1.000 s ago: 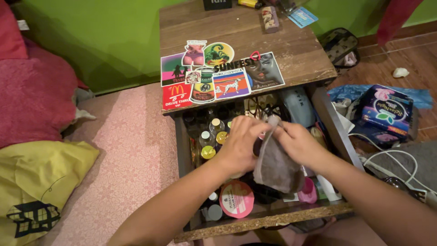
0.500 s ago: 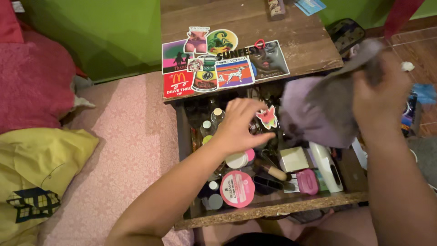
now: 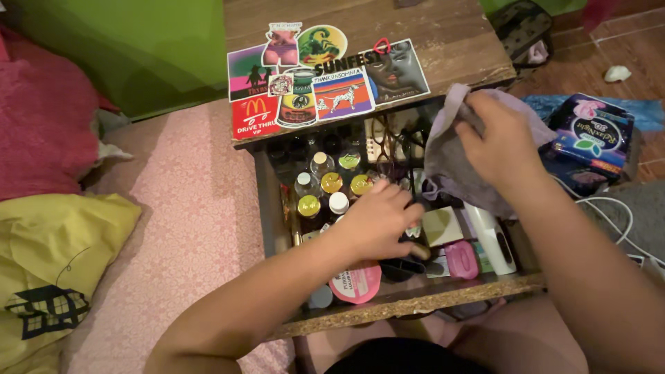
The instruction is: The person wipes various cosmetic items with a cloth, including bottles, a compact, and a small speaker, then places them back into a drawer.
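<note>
My right hand (image 3: pixel 502 142) grips a grey-purple cloth (image 3: pixel 447 170), bunched over the back right of an open drawer (image 3: pixel 415 306). My left hand (image 3: pixel 377 221) lies palm down on the drawer's contents near the middle, fingers curled; I cannot tell whether it holds anything. Left of it stand small bottles (image 3: pixel 325 183) with gold and white caps. A round pink lid (image 3: pixel 357 285) lies just below the left hand. A cream box (image 3: pixel 443 225), a pink case (image 3: pixel 460 260) and a white tube (image 3: pixel 492 239) lie to its right.
The drawer belongs to a wooden bedside table (image 3: pixel 443 41) with stickers (image 3: pixel 325 76) on top. A pink sheet (image 3: pixel 187 228), a yellow pillow (image 3: pixel 55 256) and a red pillow (image 3: pixel 41 125) are left. A blue package (image 3: pixel 589 138) and white cable (image 3: pixel 616 221) lie right.
My right hand has brought the cloth down from high on the right to over the drawer's back. My left hand, which pinched a small star-shaped piece, has dropped onto the drawer's contents.
</note>
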